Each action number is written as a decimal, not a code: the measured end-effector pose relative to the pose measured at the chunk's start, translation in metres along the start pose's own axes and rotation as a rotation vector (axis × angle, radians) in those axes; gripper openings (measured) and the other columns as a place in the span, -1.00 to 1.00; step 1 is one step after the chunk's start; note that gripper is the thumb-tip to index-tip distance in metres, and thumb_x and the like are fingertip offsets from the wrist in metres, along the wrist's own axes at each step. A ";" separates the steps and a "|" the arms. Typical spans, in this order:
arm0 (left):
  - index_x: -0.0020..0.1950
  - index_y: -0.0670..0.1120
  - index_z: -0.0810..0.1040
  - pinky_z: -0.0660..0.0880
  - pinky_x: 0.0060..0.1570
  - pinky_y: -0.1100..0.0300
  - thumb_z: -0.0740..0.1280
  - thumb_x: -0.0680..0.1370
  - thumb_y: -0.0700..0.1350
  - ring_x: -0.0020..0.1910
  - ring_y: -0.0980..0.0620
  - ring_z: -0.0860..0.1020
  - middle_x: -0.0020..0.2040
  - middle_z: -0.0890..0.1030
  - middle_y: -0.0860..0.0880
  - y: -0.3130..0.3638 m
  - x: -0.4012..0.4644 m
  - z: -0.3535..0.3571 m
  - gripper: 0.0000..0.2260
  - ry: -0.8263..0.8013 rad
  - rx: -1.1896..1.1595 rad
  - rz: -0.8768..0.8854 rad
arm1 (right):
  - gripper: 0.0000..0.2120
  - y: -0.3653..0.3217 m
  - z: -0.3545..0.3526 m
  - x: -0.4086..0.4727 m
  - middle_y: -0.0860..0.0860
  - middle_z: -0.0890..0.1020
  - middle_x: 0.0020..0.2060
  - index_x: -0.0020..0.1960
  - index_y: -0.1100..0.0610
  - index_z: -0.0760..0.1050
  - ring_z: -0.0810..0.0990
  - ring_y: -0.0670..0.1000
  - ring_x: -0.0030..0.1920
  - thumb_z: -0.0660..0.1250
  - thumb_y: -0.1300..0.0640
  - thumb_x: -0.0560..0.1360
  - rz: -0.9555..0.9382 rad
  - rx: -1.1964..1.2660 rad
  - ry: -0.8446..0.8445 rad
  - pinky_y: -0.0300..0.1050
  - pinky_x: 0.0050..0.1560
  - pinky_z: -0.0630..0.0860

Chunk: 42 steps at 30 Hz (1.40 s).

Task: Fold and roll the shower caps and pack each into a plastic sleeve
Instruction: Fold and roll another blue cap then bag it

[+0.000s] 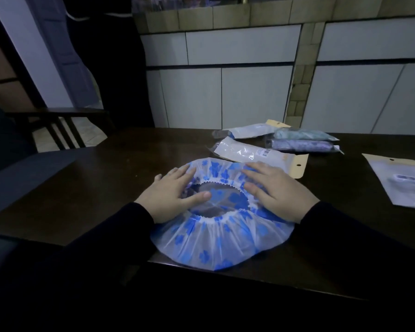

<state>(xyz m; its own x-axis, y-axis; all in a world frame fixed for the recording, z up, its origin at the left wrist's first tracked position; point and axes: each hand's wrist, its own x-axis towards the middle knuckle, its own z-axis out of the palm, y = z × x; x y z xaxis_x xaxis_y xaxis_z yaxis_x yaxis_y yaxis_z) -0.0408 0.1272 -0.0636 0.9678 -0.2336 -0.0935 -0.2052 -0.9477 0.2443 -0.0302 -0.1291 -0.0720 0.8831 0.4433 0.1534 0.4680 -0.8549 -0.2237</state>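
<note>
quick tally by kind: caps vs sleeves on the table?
Unfolded shower cap: 1, blue-flowered cap, flat under both hands
Packed sleeves: 2, teal roll, purple roll
Flat sleeves, apparently empty: 3
Total: 6

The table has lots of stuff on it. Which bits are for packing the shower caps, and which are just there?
For the job:
blue flowered cap
left hand
right hand
empty sleeves
two packed caps

Just there:
chair
cupboards
</note>
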 end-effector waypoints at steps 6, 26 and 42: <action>0.57 0.17 -0.17 -0.13 0.50 -0.18 0.05 0.12 0.63 0.56 0.10 -0.14 0.58 -0.17 0.15 0.024 -0.010 0.012 0.12 -0.089 -0.016 0.116 | -0.33 -0.017 0.011 -0.017 0.02 0.18 0.53 0.54 0.09 0.14 0.10 -0.04 0.52 -0.05 -0.28 0.57 0.137 0.095 -0.008 -0.02 0.51 0.02; 0.52 0.33 -0.19 -0.20 0.51 -0.13 0.04 0.22 0.59 0.55 0.14 -0.17 0.57 -0.18 0.20 -0.002 -0.017 0.003 -0.06 -0.090 -0.027 0.145 | -0.38 0.006 -0.001 -0.035 -0.22 0.19 0.50 0.50 -0.19 0.16 0.07 -0.25 0.47 -0.02 -0.39 0.50 -0.048 0.149 -0.063 -0.08 0.48 0.00; -0.12 0.03 0.67 0.52 0.06 -0.01 0.56 0.27 0.20 0.00 0.01 0.61 -0.09 0.67 0.02 -0.027 -0.038 0.013 -0.67 0.148 -0.504 0.425 | -0.79 0.031 -0.008 -0.050 -0.18 0.59 -0.10 -0.08 -0.07 0.67 0.56 -0.15 0.01 0.39 -0.13 0.36 -0.241 0.385 -0.027 -0.26 0.06 0.49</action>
<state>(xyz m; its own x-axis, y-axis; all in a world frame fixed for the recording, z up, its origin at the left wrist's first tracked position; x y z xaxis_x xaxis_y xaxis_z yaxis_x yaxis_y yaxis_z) -0.0739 0.1589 -0.0797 0.8348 -0.4980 0.2346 -0.5145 -0.5545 0.6540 -0.0601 -0.1794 -0.0790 0.7457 0.6285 0.2214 0.6336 -0.5660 -0.5274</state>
